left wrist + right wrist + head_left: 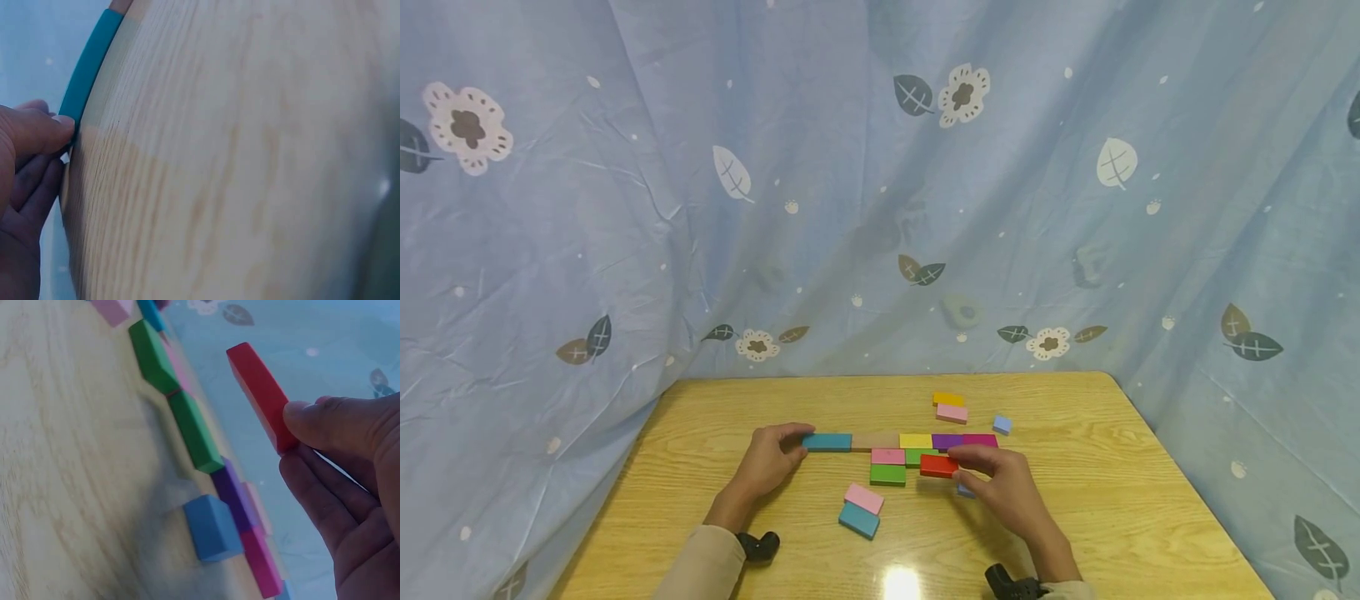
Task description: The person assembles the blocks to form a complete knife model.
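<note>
At the left end of a row of blocks, my left hand [769, 460] has thumb and fingers around the end of a teal block [827, 442]; in the left wrist view the thumb presses on that block [91, 69]. My right hand [1003, 483] pinches a red block [937, 466] by its right end, holding it above the table. Rightward from the teal block the row runs through a wooden-coloured block [876, 442], a yellow block [915, 441], a purple block [947, 442] and a magenta block [981, 440]. A pink block [887, 456] and two green blocks [195, 432] sit in front of the row.
Nearer the person lie a loose pink block [864, 498] and a blue block [859, 520]. Behind the row are orange [948, 399] and pink [952, 413] blocks, with a small light-blue block [1002, 425] to their right. Another blue block [212, 529] lies under the right hand. A patterned curtain surrounds the table.
</note>
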Available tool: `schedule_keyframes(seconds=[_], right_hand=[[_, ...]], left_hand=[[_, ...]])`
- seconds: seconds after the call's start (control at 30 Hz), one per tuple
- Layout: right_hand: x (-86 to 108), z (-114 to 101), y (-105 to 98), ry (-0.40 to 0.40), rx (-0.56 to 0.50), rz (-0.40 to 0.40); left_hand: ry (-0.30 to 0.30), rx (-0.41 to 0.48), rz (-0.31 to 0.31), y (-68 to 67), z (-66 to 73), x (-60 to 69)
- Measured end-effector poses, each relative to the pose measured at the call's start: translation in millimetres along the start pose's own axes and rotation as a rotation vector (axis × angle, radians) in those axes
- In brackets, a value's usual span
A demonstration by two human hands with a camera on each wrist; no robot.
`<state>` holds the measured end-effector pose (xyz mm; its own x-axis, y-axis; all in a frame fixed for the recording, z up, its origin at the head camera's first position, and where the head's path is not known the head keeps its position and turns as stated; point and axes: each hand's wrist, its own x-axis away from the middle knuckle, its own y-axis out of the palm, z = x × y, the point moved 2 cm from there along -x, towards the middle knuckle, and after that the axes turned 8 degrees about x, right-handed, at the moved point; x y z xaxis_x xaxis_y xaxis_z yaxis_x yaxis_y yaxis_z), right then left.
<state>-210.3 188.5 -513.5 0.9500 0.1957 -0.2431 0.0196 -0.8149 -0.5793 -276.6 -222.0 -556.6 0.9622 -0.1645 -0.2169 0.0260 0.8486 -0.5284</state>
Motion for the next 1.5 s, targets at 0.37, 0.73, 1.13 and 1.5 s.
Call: schedule_keyframes(seconds=[0.37, 0.73, 1.13, 1.5], right_hand=[[-11.5, 10.3, 22.5, -0.073, 0.064, -0.037], [-14.4, 14.0, 33.2, -0.011, 0.217, -0.047], [-13.3, 15.0, 37.8, -0.046, 0.3, -0.025], [-14.4, 12.6, 41.1, -0.123, 0.34, -0.009]], left_hand=[[-0.002, 0.015, -0.003, 0.1, 1.0, -0.5], [0.004, 0.02, -0.005, -0.4, -0.4, -1.1], [-0.008, 0.03, -0.009, -1.0, -0.6, -1.7], [-0.006, 0.033, -0.009, -1.4, -1.8, -2.1]])
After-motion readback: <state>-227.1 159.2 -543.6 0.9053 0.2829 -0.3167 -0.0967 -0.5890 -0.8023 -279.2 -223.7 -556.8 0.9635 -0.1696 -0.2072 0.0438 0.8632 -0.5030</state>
